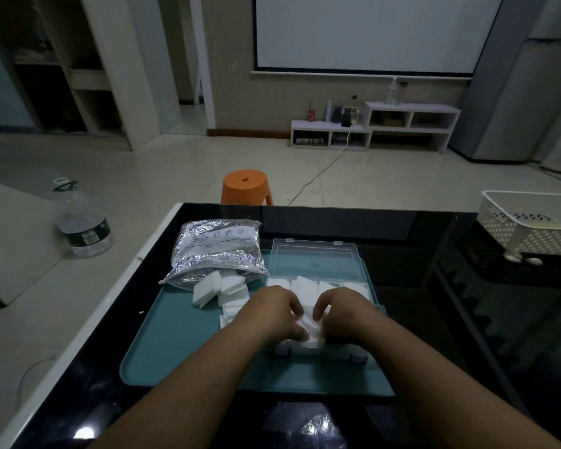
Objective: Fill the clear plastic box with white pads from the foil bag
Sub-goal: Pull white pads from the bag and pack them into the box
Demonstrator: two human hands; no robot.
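Teal tray (175, 345) sits on the glossy black counter (450, 303) and carries everything in play. Your left hand (272, 314) and right hand (342, 315) meet over the near half of the clear plastic box (379, 310). The box lies open on the tray's right side, with its lid (314, 260) folded back away from you. Fingers of both hands are curled around a small stack of white pads (312, 330), gripping it between them at the box's near edge. You cannot tell whether the stack touches the bottom. Further pads (308, 285) stand in a row along the box's far wall. Foil bag (217, 251) lies at the tray's far left corner, mouth toward you. Loose pads (219, 291) spill from it onto the tray, just left of the box. White perforated basket (528, 225) stands at the counter's far right, well apart. Orange stool (246, 186) and a water bottle (83, 222) are on the floor beyond.
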